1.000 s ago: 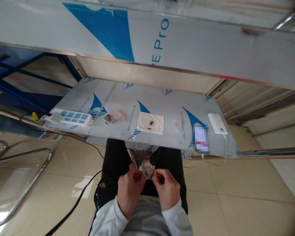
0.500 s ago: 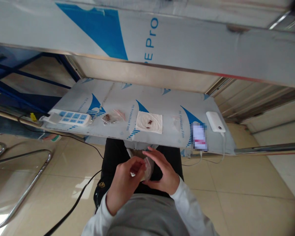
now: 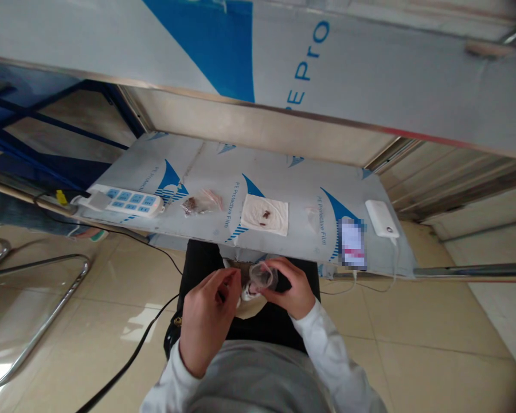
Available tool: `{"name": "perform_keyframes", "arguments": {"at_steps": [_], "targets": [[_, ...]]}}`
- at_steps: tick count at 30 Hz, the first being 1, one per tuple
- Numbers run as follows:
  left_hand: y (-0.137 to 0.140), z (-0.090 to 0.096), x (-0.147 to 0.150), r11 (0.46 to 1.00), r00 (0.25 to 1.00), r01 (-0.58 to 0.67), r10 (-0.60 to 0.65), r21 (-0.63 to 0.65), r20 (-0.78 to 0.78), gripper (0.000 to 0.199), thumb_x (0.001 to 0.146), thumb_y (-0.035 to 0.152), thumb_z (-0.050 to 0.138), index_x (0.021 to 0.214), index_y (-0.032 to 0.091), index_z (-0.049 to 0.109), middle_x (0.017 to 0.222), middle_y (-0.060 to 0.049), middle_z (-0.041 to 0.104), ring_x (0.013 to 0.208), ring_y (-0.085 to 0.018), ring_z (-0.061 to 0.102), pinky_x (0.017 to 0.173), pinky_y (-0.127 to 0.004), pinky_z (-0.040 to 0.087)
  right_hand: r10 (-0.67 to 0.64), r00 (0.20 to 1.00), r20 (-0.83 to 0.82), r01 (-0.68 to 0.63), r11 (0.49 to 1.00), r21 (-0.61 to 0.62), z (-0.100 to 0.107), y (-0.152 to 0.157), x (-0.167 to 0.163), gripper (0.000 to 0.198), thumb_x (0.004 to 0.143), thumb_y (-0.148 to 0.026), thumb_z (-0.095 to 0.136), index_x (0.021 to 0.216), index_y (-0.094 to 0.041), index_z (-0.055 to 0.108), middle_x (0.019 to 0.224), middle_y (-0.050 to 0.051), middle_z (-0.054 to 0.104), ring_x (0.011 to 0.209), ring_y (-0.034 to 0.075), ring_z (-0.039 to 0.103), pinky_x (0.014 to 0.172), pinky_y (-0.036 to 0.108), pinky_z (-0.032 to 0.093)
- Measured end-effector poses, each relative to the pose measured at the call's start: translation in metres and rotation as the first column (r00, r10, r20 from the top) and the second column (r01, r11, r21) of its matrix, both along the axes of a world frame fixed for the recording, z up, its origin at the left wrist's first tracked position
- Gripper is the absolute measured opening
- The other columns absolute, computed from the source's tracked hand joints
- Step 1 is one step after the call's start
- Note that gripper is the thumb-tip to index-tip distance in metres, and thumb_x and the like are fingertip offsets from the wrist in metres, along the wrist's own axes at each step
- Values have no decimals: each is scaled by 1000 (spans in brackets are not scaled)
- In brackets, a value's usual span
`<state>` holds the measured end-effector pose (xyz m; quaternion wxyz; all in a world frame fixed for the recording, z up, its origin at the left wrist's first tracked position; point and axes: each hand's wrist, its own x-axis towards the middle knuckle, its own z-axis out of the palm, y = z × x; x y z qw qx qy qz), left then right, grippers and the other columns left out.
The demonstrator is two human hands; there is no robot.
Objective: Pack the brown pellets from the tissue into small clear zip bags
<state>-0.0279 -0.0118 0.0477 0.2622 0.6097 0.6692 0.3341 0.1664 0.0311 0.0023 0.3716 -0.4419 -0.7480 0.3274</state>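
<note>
Over my lap, my right hand (image 3: 290, 287) curves its thumb and fingers around a small clear plastic bag (image 3: 264, 276). The bag's mouth is spread round and faces up. To its left, my left hand (image 3: 212, 312) is closed in a pinch, its fingertips just apart from the bag. Whatever lies between those fingers, if anything, is too small or hidden to make out. In front of me a white cloth (image 3: 277, 221) lies on the shelf with a few small dark brown bits (image 3: 265, 215) on it.
The film-covered shelf (image 3: 206, 155) also bears a power strip (image 3: 133, 202), clear bags (image 3: 204, 201) with brown contents and pink edges, a phone (image 3: 352, 244) and a white power bank (image 3: 382, 218) with cables. A wide film-covered panel (image 3: 370, 80) spans above. A metal chair leg (image 3: 75, 298) stands left.
My hands have drawn apart. The left moved a little left off the bag; the right now holds the bag with its mouth opened round. The view shifted slightly.
</note>
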Motion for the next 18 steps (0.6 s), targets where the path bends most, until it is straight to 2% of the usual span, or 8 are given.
{"name": "perform_keyframes", "arguments": {"at_steps": [3,6,8,10,11,13,18], "targets": [[7,-32,-16,999,998,-47,47,-20,-31,22,87,35,51,93,20,67,75,-2,70,56,-12,60,55,-21,43,-62,991,121,57,997,47,-7,44,16,38,72,-34,72,105,-19,62,96,6,67,90,20,64,83,32,50],[4,-83,-35,995,979,-100,98,-1,-179,23,88,35,49,89,20,67,77,-2,70,60,-14,62,57,-23,44,-90,920,382,64,995,81,-17,103,30,42,71,-38,72,106,-17,62,95,7,67,85,19,63,79,29,49],[-2,-117,-45,994,957,-96,105,45,-269,22,88,32,49,89,20,66,76,-3,70,67,-17,64,63,-26,46,-46,746,664,21,999,46,-22,140,34,44,74,-41,69,111,-17,60,98,6,67,85,17,63,79,27,48],[-10,-143,-51,994,942,-50,78,95,-327,20,87,27,48,90,20,66,80,-5,71,73,-19,64,68,-29,47,2,558,830,-13,1000,6,-25,170,32,43,76,-42,67,113,-19,59,101,5,67,89,17,62,79,26,46],[-14,-152,-53,994,933,-33,67,103,-352,19,87,25,48,91,20,66,83,-5,71,77,-20,64,70,-31,46,18,494,869,-25,1000,-7,-26,181,30,43,76,-42,67,112,-20,60,102,5,67,91,18,61,79,27,45],[-18,-161,-54,995,921,-18,55,99,-386,18,87,24,48,93,20,65,86,-5,71,80,-22,63,71,-33,45,39,419,907,-47,999,-22,-27,197,23,42,73,-41,69,109,-21,62,104,7,67,96,22,60,80,32,43],[-17,-161,-53,996,918,-26,57,84,-392,18,88,23,49,95,20,65,86,-5,70,81,-22,61,71,-34,42,83,207,975,-135,989,-56,-24,213,0,39,69,-30,72,106,-17,65,110,14,64,106,29,53,90,42,35]]}}
